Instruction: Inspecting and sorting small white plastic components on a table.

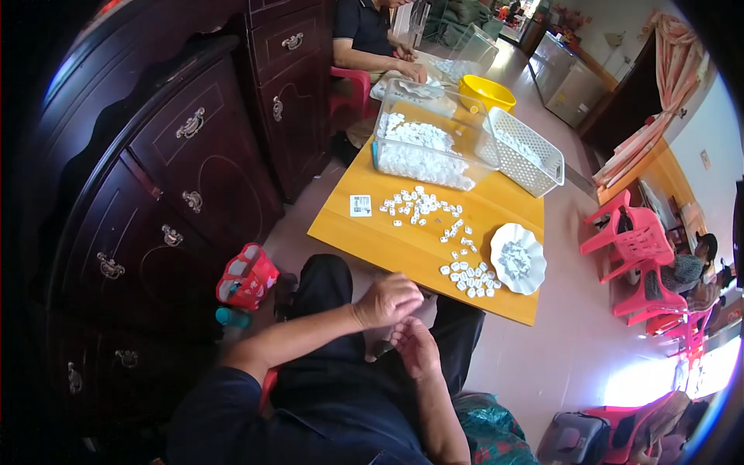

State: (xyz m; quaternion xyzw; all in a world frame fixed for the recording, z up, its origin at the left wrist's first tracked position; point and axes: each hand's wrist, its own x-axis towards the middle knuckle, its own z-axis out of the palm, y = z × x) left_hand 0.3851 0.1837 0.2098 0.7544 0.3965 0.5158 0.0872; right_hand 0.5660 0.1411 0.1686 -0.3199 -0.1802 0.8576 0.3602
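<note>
On the far left I see a dark wooden cabinet (170,178) with metal drawer pulls, standing along the wall. At its foot lies a small red bag (246,276) on the floor, within easy reach of my seat. My left hand (387,300) is curled into a loose fist over my lap, fingers pressed together; I cannot tell what, if anything, is inside it. Just below, my right hand (417,346) lies palm up with fingers half spread, touching a small dark object (382,349) between the two hands, too small to identify. Both hands sit below the near edge of a low yellow table (372,232). On it, a loose scatter of small white plastic pieces (422,208) lies in front of me, probably spread flat so each can be picked singly. Behind them a clear plastic bin (428,143) holds the bulk stock. To the right a white scalloped plate (518,259) holds more pieces, and a white slotted basket (527,151) stands beyond. Another person's hands (411,70) work at the table's far end. Red plastic chairs (632,244) stand at the right.
</note>
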